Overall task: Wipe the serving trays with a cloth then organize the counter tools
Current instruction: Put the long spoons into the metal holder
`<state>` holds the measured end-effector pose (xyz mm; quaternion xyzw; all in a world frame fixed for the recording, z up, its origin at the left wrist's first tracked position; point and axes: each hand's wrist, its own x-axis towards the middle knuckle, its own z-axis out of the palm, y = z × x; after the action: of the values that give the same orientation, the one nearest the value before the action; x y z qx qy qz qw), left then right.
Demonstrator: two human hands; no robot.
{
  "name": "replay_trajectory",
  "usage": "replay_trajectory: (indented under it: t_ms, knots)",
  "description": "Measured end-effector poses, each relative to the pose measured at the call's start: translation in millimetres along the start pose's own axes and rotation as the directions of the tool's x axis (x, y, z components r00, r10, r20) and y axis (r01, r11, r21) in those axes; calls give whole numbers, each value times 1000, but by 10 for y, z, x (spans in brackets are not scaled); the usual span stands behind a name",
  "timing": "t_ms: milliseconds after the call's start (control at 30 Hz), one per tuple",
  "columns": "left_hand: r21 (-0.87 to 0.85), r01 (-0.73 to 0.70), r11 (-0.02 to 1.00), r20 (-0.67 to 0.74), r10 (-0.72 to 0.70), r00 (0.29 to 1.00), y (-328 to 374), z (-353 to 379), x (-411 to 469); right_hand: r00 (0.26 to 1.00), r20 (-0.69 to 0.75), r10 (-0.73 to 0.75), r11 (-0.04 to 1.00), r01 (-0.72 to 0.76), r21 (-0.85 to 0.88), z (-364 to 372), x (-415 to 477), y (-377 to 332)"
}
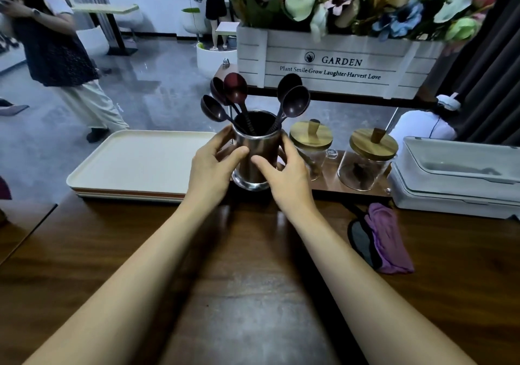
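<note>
Two hands are on the job: our left hand [213, 164] and right hand [284, 173] curl round the metal cup [254, 156] from either side, thumbs on its near face. The cup stands at twelve o'clock on the worktop [253, 280], between the stacked trays [140, 156] at ten o'clock and the jars [311, 139] at one o'clock.

The risk, as we judge it, lies in the spoons [235, 87]. They fan outward with their heavy bowls high above the rim, so a quick tilt or jerk could send them clattering out, or tip the cup. The right fingers sit in the narrow gap beside the nearer jar, and a sideways shove could knock it or its wooden lid. The bowls also reach up close to the planter box [323, 60], so a straight lift might snag them.

Our count: one cup, five spoons, two glass jars with wooden lids, one purple-and-grey cloth [385, 238] lying at three o'clock, and one white box [455, 173] past it. The tray stack shows several layered edges; we cannot tell exactly how many
</note>
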<state>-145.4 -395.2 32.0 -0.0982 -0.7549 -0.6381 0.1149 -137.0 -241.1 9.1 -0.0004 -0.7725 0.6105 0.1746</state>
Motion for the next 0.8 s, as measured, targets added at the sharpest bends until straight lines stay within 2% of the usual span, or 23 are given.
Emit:
replay_trajectory:
  t_ms: [233, 400, 800]
  knots:
    - [47, 20, 999, -15, -20, 1000, -92, 9, 167, 999, 43, 5, 999, -3, -46, 102, 118, 27]
    - [-4, 34, 999, -36, -34, 999, -137, 10, 239, 998, 64, 0, 999, 3, -41, 153, 179, 5]
    - [27, 61, 998, -9, -61, 998, -270, 63, 410, 998, 53, 35, 991, -28, -127, 201, 309, 18]
